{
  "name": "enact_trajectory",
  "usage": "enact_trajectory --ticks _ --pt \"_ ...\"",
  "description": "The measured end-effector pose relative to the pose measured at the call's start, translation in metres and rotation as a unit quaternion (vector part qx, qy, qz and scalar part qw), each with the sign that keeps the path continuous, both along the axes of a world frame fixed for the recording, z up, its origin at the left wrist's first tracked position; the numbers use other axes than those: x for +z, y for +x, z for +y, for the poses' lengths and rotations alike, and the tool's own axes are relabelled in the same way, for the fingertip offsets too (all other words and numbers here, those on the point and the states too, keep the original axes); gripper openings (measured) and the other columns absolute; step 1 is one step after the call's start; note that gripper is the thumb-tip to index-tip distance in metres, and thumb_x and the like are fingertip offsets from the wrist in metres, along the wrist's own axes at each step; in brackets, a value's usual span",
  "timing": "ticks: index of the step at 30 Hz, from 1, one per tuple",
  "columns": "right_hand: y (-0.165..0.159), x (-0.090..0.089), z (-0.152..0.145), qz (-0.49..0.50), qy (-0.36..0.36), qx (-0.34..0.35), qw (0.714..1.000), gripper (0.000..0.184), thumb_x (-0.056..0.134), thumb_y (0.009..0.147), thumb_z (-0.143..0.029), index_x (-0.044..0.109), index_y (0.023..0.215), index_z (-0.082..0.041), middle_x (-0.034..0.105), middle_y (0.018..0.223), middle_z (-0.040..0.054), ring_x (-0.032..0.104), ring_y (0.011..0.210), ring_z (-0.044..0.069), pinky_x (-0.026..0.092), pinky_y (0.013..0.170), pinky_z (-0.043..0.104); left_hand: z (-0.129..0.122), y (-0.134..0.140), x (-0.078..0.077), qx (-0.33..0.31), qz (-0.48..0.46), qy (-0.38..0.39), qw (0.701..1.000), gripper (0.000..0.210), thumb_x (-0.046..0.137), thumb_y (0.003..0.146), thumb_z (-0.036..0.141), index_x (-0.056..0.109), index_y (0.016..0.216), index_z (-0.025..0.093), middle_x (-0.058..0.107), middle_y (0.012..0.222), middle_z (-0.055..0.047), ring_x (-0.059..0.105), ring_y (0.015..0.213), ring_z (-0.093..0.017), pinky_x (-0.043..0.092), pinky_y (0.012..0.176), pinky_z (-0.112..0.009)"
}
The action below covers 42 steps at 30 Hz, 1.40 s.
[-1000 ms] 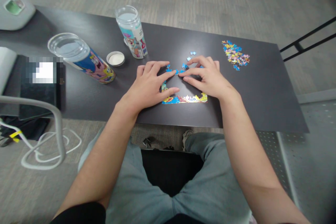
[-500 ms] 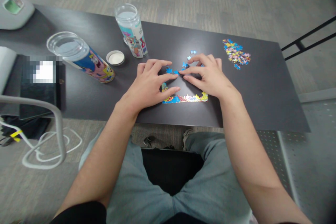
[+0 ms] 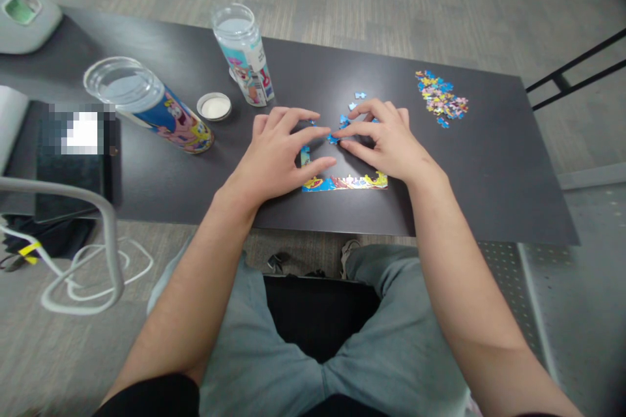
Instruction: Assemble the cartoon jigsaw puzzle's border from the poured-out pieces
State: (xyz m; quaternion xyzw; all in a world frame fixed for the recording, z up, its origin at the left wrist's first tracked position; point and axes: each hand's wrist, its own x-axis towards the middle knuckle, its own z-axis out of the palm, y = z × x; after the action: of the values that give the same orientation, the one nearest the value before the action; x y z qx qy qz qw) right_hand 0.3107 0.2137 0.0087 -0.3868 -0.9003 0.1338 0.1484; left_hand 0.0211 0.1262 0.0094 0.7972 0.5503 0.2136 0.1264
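Observation:
A partly joined jigsaw puzzle lies on the dark table, with a colourful strip along its near side and a short left side. My left hand rests over that left side, fingers spread, hiding some pieces; its index fingertip is close to a blue puzzle piece. At the same piece, my right hand has thumb and index finger pinched together. More blue pieces lie just beyond the right fingers, partly covered. Farther out are two loose blue pieces, one of them a separate piece.
A heap of mixed puzzle pieces lies at the right of the table. On the left stand two clear cartoon-printed canisters, a nearer canister and a farther canister, with a round lid between them. A black folder-like object lies farther left.
The blue piece at the right fingertips has shifted slightly right and down. My left fingers now cover more of the neighbouring blue piece.

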Motion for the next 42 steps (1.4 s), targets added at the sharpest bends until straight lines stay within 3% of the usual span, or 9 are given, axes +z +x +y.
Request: enact_trajectory --ticks 4,10,14,24,32,37,42 --pt "-0.001 -0.002 0.001 0.007 0.005 -0.012 1.000 0.030 0.074 0.126 -0.047 0.097 0.145 -0.043 0.079 0.168 0.0120 0.074 0.149 0.048 0.050 0.133 0.085 0.003 -0.003 -0.001 0.068 -0.014 0.011 0.998 0.046 0.070 0.127 0.049 0.088 0.168 0.037 0.079 0.173 -0.015 0.063 0.164 -0.048 0.045 0.143 -0.077" --pt "-0.013 -0.005 0.000 0.019 0.018 -0.066 0.997 0.025 0.075 0.124 -0.045 0.092 0.139 -0.035 0.081 0.160 0.0165 0.074 0.151 0.050 0.052 0.134 0.081 0.007 -0.004 -0.004 0.065 -0.009 0.006 0.998 0.049 0.058 0.130 0.038 0.091 0.166 0.039 0.080 0.178 -0.013 0.063 0.167 -0.047 0.047 0.140 -0.077" --pt "-0.021 -0.003 -0.003 -0.015 0.016 -0.062 0.998 0.022 0.078 0.124 -0.045 0.092 0.137 -0.034 0.081 0.160 0.0171 0.075 0.149 0.049 0.054 0.131 0.076 0.008 -0.002 -0.004 0.066 0.002 -0.005 0.998 0.057 0.051 0.128 0.027 0.092 0.165 0.039 0.078 0.185 -0.010 0.064 0.171 -0.045 0.046 0.141 -0.077" --pt "-0.014 -0.009 0.003 0.013 0.011 -0.041 0.999 0.037 0.059 0.132 -0.044 0.094 0.144 -0.042 0.082 0.147 0.0158 0.073 0.147 0.046 0.057 0.123 0.072 0.008 0.001 -0.005 0.023 0.011 0.000 1.000 0.048 0.059 0.128 0.037 0.094 0.162 0.041 0.080 0.172 -0.013 0.061 0.168 -0.046 0.051 0.138 -0.078" --pt "-0.019 -0.003 -0.005 0.007 -0.004 -0.024 1.000 0.037 0.072 0.129 -0.046 0.092 0.160 -0.045 0.080 0.156 0.0147 0.072 0.149 0.048 0.054 0.130 0.077 0.009 -0.002 0.000 0.070 0.005 0.011 0.997 0.052 0.059 0.126 0.036 0.090 0.167 0.037 0.086 0.166 -0.014 0.067 0.163 -0.049 0.052 0.136 -0.078" --pt "-0.019 -0.003 -0.006 0.001 -0.010 0.011 1.000 0.034 0.074 0.128 -0.047 0.098 0.152 -0.045 0.077 0.161 0.0150 0.072 0.147 0.049 0.056 0.128 0.082 0.009 -0.006 -0.005 0.080 0.007 0.022 0.997 0.051 0.058 0.127 0.041 0.094 0.163 0.039 0.087 0.169 -0.011 0.068 0.162 -0.047 0.055 0.133 -0.078" --pt "-0.011 -0.007 0.001 0.004 0.003 -0.021 1.000 0.036 0.073 0.127 -0.044 0.095 0.155 -0.042 0.078 0.161 0.0165 0.071 0.150 0.050 0.056 0.130 0.079 0.013 -0.012 -0.010 0.114 -0.003 0.035 0.993 0.050 0.058 0.128 0.045 0.097 0.157 0.036 0.089 0.166 -0.012 0.071 0.155 -0.047 0.058 0.128 -0.076"
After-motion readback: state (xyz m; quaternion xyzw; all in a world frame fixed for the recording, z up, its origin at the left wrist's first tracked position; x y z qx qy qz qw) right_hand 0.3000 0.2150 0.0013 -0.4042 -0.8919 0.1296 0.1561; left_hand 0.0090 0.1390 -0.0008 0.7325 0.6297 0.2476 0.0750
